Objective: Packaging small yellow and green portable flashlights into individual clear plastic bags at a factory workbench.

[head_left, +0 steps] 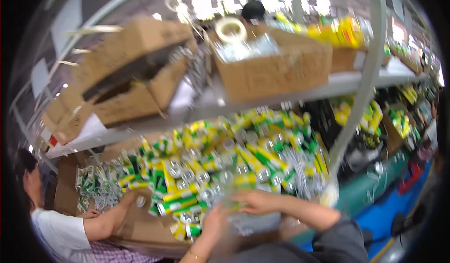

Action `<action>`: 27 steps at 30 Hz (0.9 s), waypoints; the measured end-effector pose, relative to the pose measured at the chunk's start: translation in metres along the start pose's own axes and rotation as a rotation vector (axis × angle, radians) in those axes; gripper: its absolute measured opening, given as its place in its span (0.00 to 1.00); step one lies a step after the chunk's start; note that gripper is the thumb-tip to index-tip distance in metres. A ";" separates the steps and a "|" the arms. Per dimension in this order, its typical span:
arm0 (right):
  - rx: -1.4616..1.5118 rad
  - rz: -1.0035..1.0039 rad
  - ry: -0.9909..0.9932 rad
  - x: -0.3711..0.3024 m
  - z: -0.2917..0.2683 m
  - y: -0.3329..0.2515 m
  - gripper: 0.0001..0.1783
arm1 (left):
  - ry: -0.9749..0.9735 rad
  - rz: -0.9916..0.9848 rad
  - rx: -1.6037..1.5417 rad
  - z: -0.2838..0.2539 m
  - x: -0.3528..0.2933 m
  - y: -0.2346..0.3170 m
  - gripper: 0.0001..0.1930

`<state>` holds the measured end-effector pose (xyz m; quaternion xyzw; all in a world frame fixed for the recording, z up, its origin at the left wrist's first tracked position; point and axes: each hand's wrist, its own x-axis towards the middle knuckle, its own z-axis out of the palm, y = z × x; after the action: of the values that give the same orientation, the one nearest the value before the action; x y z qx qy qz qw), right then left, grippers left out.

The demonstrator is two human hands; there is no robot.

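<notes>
LH (215, 222), RH (256, 201); grn/ylw pcs (248, 158) just beyond

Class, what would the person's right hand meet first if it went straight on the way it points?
Likely the left hand, close ahead of the right hand, though blur leaves depth unclear.

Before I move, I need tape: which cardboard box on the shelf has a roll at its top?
The middle box, with the cream roll at its top left; the left box and right box show none.
</notes>
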<state>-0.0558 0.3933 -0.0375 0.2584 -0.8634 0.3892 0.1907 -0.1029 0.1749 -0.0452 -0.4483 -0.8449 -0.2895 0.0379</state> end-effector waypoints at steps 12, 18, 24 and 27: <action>-0.830 0.949 0.710 -0.138 -0.111 0.097 0.10 | 0.162 -0.220 -0.026 0.006 -0.013 -0.016 0.21; -0.906 0.567 0.955 -0.060 -0.177 0.023 0.05 | 0.078 -0.229 -0.114 -0.003 0.010 -0.020 0.25; -0.796 0.280 0.840 0.033 -0.198 -0.009 0.07 | -0.089 -0.175 -0.313 -0.044 0.013 0.003 0.31; 0.045 0.221 0.765 0.071 -0.122 -0.038 0.09 | -0.204 -0.333 -0.412 -0.018 0.021 -0.030 0.35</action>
<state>-0.0735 0.4448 0.0985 0.0044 -0.7439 0.4945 0.4496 -0.1423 0.1677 -0.0373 -0.3287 -0.8296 -0.4106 -0.1873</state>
